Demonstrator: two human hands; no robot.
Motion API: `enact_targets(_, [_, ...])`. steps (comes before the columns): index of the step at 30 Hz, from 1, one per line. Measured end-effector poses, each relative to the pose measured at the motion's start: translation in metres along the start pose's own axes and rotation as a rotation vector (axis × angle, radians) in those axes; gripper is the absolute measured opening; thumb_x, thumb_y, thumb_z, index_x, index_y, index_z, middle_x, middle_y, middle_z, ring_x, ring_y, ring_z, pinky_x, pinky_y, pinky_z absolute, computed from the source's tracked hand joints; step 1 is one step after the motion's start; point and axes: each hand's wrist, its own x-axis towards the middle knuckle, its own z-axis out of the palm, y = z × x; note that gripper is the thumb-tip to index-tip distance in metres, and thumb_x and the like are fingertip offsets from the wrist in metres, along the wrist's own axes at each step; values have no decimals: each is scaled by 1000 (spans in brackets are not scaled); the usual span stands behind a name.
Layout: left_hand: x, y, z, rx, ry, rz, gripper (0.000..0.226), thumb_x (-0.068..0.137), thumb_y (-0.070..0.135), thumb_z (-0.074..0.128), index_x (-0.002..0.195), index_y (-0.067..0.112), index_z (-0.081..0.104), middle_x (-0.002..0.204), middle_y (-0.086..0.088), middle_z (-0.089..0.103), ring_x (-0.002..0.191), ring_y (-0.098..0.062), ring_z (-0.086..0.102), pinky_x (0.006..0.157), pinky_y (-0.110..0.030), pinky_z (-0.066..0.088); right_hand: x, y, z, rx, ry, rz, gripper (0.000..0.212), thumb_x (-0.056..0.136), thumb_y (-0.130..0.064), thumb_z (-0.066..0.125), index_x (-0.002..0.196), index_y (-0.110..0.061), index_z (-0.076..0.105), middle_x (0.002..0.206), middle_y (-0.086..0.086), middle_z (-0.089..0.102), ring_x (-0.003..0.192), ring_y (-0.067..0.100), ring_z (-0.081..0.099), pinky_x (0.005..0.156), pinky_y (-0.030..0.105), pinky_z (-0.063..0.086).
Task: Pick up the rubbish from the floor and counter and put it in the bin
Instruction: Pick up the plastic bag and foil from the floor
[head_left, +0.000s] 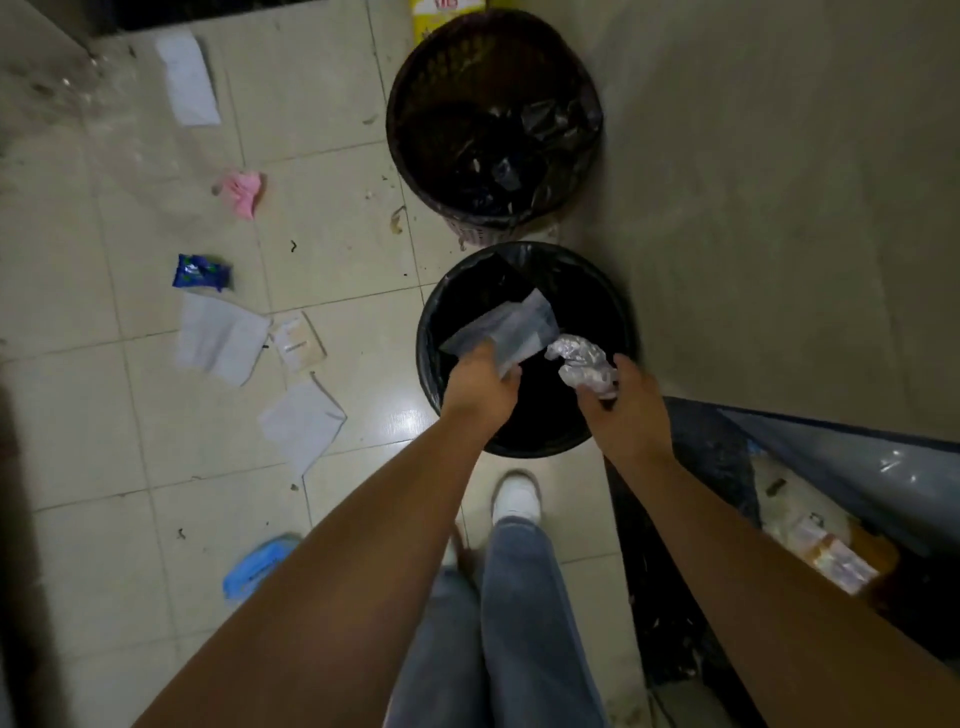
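Both my hands hang over a round black bin (431, 332) lined with a black bag, near the wall. My left hand (480, 387) is shut on a flat grey-white sheet of paper (511, 327) that sticks out over the bin's opening. My right hand (626, 402) is shut on a crumpled ball of clear plastic (582, 364), also above the opening. On the tiled floor to the left lie more rubbish: a pink scrap (240, 191), a blue wrapper (201, 272), white papers (221, 338) (303, 423) (188, 78), a small card (298, 342) and a blue plastic piece (257, 566).
A second, woven dark basket (410, 156) with black bags in it stands just beyond the bin. A yellow packet (434, 18) lies behind it. At the right sits a large open sack (857, 467) with bottles and waste. My shoe (517, 499) and jeans are below.
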Motion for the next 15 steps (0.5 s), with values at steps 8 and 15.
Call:
enact_targets(8, [-26, -55, -5, 161, -34, -151, 40, 97, 16, 47, 136, 10, 44, 142, -10, 49, 130, -27, 44, 109, -36, 39, -5, -12, 17, -286, -305, -153, 50, 94, -20, 49, 139, -2, 35, 147, 18, 37, 137, 32, 33, 114, 39, 30])
enact_targets(15, [-101, -165, -47, 58, 81, -513, 40, 96, 14, 49, 135, 9, 46, 142, -12, 49, 132, -27, 43, 110, -36, 36, -36, -96, 67, -533, -424, -519, 48, 95, -21, 47, 139, -4, 36, 150, 15, 33, 137, 31, 30, 112, 39, 30])
